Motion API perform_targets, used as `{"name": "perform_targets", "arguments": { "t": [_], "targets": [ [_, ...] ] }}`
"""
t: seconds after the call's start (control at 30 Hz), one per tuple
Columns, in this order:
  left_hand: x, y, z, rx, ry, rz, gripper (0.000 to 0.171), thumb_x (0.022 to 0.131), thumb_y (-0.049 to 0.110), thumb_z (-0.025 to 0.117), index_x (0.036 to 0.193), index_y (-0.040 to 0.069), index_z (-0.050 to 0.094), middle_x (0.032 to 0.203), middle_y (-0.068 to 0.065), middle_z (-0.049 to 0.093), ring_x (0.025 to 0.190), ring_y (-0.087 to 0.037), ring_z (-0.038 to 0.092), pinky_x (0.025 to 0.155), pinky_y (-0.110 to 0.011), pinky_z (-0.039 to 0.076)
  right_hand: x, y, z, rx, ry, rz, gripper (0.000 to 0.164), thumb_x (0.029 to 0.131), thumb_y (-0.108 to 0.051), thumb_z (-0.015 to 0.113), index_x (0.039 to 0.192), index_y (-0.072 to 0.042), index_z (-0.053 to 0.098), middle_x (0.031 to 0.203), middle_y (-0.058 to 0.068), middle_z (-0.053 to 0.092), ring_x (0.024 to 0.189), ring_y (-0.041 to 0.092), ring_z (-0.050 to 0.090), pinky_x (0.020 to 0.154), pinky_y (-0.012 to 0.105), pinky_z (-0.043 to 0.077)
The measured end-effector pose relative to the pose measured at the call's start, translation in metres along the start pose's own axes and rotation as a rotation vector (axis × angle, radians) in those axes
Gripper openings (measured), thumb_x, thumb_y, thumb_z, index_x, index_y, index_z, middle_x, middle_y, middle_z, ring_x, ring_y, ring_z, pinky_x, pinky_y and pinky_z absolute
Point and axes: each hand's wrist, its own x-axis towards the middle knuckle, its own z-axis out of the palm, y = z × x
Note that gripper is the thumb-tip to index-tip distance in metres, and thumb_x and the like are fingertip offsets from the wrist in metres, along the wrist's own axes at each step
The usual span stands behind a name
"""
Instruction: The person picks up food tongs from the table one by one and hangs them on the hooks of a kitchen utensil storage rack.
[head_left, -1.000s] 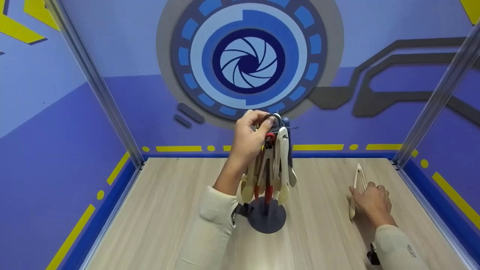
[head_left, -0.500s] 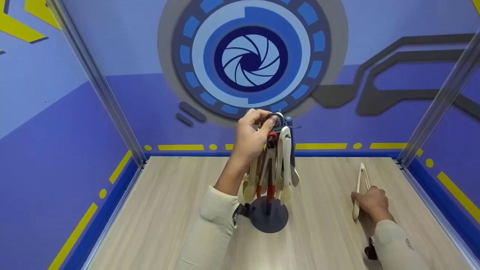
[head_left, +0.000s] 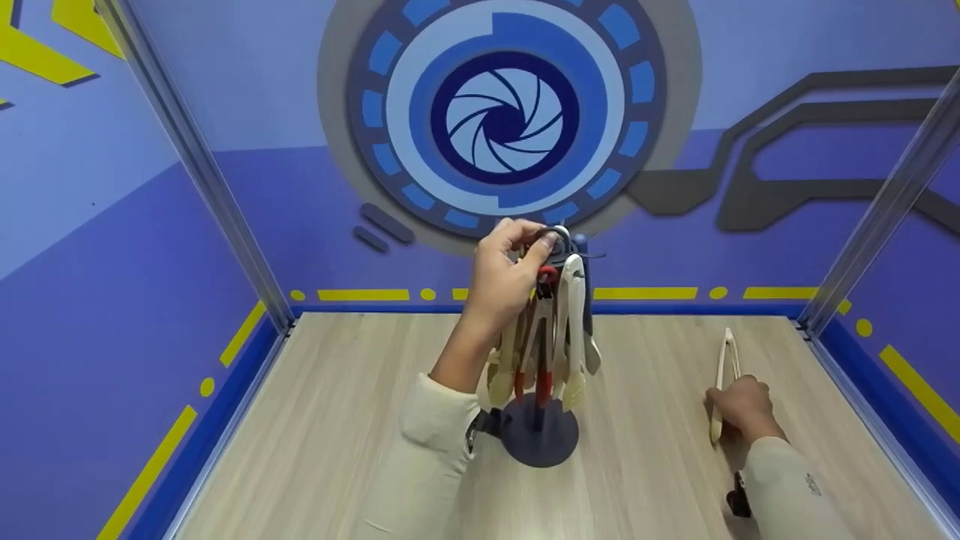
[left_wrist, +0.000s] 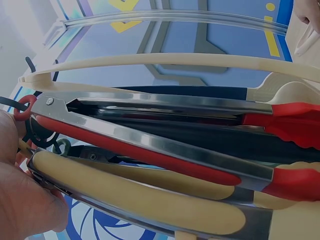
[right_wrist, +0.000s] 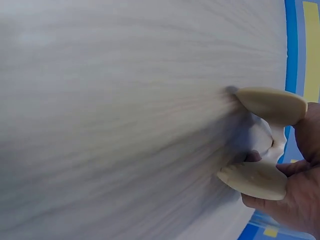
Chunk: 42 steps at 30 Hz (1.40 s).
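Note:
My left hand (head_left: 501, 277) holds the dark ring (head_left: 555, 238) at the top of a utensil stand (head_left: 540, 442), thumb on the near side. Several tongs hang from the stand: a red-tipped metal pair (left_wrist: 150, 137), a cream pair (head_left: 575, 322) and a metal pair with tan grips (left_wrist: 140, 192). In the left wrist view only part of that hand (left_wrist: 30, 200) shows, at the hung ends. On the right, my right hand (head_left: 746, 405) grips separate cream tongs (head_left: 718, 420) by their arms, thumb on the left arm. Their broad tips (right_wrist: 272, 104) stand apart, close over the tabletop.
The wood-grain table (head_left: 337, 420) is bounded by blue and purple printed walls (head_left: 262, 225) at the back and sides. Metal frame posts (head_left: 202, 172) rise at the back corners. A dark blue-handled utensil (head_left: 586, 315) hangs on the stand's right side.
My right hand has shifted slightly inward against the cream tongs, and their arms look a little closer together. My left hand stays at the stand's top. The head view has shifted slightly.

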Motion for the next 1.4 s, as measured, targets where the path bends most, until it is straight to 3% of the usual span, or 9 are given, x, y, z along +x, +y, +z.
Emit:
{"name": "perform_targets", "arguments": {
  "t": [0.37, 0.6, 0.87, 1.07, 1.4],
  "targets": [
    [0.000, 0.000, 0.001, -0.012, 0.007, -0.012, 0.011, 0.104, 0.017, 0.070, 0.108, 0.009, 0.078, 0.101, -0.005, 0.061, 0.092, -0.013, 0.058, 0.070, -0.023, 0.056, 0.002, -0.004, 0.002, -0.022, -0.032, 0.028, 0.070, 0.099, -0.024, 0.057, 0.137, 0.030, 0.032, 0.116, 0.037, 0.039, 0.092, 0.040, 0.054, 0.073, 0.039, 0.054],
    [0.001, 0.000, 0.001, -0.019, 0.022, -0.003, 0.011, 0.104, 0.016, 0.071, 0.107, 0.009, 0.078, 0.098, -0.004, 0.059, 0.091, -0.013, 0.056, 0.070, -0.022, 0.054, 0.004, -0.010, 0.001, -0.064, -0.003, 0.037, 0.072, 0.097, -0.020, 0.058, 0.137, 0.031, 0.028, 0.114, 0.041, 0.044, 0.095, 0.044, 0.053, 0.083, 0.051, 0.053],
    [0.000, -0.001, 0.002, 0.003, 0.030, 0.007, 0.011, 0.104, 0.016, 0.071, 0.106, 0.008, 0.078, 0.095, -0.001, 0.057, 0.089, -0.013, 0.053, 0.069, -0.022, 0.051, 0.006, -0.010, 0.007, -0.108, 0.014, -0.003, 0.073, 0.096, -0.020, 0.059, 0.134, 0.033, 0.026, 0.099, 0.041, 0.056, 0.084, 0.042, 0.063, 0.074, 0.047, 0.057],
    [0.001, -0.001, 0.003, 0.001, 0.020, 0.008, 0.012, 0.104, 0.015, 0.070, 0.108, 0.007, 0.078, 0.096, -0.002, 0.057, 0.089, -0.012, 0.054, 0.069, -0.022, 0.052, 0.002, -0.013, 0.010, -0.082, 0.046, 0.009, 0.071, 0.095, -0.016, 0.058, 0.135, 0.033, 0.026, 0.095, 0.038, 0.055, 0.076, 0.038, 0.065, 0.062, 0.041, 0.056],
    [0.001, -0.001, 0.001, -0.033, 0.012, 0.006, 0.012, 0.104, 0.015, 0.070, 0.108, 0.007, 0.078, 0.100, -0.005, 0.059, 0.092, -0.013, 0.057, 0.071, -0.024, 0.058, 0.004, -0.012, 0.010, -0.110, 0.050, -0.012, 0.068, 0.095, -0.018, 0.059, 0.132, 0.031, 0.030, 0.095, 0.036, 0.056, 0.078, 0.039, 0.064, 0.062, 0.041, 0.056]
  ]
}}
